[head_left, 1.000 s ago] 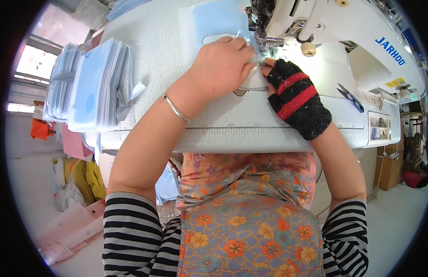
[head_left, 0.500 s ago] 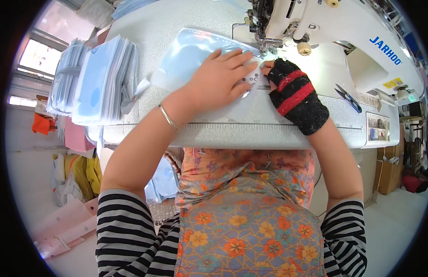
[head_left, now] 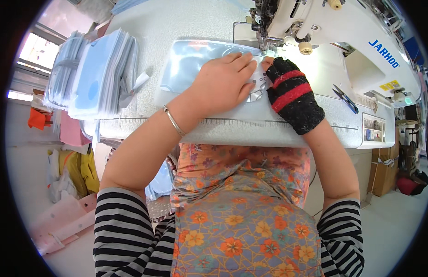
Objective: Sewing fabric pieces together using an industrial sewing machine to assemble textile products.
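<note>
A glossy pale-blue and clear plastic pouch (head_left: 184, 64) lies flat on the sewing table, its right end at the presser foot (head_left: 269, 45) of a white sewing machine (head_left: 311, 25). Spread over the pouch, my left hand (head_left: 225, 83) presses it down with fingers stretched toward the machine. My right hand (head_left: 294, 94), in a black fingerless glove with red stripes, has its fingers curled at the pouch's right edge, close below the presser foot. Its fingertips partly show; the thumb is hidden.
Stacks of similar blue plastic pouches (head_left: 96, 76) stand at the table's left. Thread snips (head_left: 345, 98) lie to the right, above a small compartment tray (head_left: 374, 128) set into the table. A printed ruler (head_left: 251, 123) runs along the near edge.
The pouch has turned slightly, its far left edge swinging nearer to me and lying more level. My left hand has turned and shifted slightly with it; my right hand stays by the presser foot.
</note>
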The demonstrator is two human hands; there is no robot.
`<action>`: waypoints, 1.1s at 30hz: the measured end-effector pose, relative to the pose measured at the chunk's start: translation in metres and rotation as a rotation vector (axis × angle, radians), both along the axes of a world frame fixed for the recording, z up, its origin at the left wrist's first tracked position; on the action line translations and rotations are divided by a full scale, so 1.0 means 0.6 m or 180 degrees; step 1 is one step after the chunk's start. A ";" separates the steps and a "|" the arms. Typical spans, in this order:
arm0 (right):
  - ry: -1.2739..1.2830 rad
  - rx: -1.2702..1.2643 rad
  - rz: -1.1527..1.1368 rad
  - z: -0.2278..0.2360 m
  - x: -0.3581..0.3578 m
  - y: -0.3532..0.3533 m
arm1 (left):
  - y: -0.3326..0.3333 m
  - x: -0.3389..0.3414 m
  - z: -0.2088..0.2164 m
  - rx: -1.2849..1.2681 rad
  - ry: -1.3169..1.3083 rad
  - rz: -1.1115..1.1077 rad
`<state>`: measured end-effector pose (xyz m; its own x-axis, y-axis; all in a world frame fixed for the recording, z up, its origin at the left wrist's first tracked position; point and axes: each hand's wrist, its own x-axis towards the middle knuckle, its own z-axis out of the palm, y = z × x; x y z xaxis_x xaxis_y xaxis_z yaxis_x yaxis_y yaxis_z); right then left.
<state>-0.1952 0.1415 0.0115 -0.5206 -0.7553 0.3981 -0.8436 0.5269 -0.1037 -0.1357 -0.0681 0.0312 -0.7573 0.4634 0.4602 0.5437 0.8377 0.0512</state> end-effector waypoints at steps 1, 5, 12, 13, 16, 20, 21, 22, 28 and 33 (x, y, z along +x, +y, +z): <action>0.0018 0.0023 -0.0023 0.002 0.001 0.001 | 0.003 0.001 0.000 0.0012 -0.0001 0.0000; 0.0163 0.0053 0.0050 0.001 -0.002 0.007 | 0.008 0.001 -0.004 0.0060 0.0011 0.0073; 0.0310 0.0212 0.0002 0.000 -0.005 0.007 | 0.004 -0.003 -0.009 0.0153 0.0019 0.0075; 0.0278 0.0199 -0.0016 0.003 -0.005 0.006 | 0.004 -0.004 -0.010 0.0157 0.0018 0.0074; 0.0166 0.0166 -0.0028 0.010 -0.005 0.005 | 0.003 -0.010 -0.012 0.0073 0.0182 0.0146; 0.0366 -0.0023 0.0282 0.002 0.004 0.019 | 0.004 -0.012 -0.014 0.0200 -0.0113 -0.0034; 0.0363 -0.0027 0.0285 0.002 0.008 0.021 | 0.005 -0.011 -0.012 0.0184 -0.0075 0.0027; 0.0149 0.0029 0.0237 0.011 0.013 0.020 | 0.004 -0.012 -0.011 0.0181 -0.0079 0.0034; 0.0234 -0.0194 0.0190 0.006 0.010 0.008 | -0.018 -0.033 0.002 0.0185 -0.0125 -0.0557; 0.0085 -0.0146 0.0108 0.024 0.031 -0.003 | -0.036 -0.055 -0.003 0.0204 -0.0054 -0.0585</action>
<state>-0.1767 0.1396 0.0259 -0.4837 -0.7530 0.4462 -0.8637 0.4931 -0.1043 -0.1689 -0.0895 0.0295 -0.6705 0.5647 0.4811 0.6858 0.7192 0.1116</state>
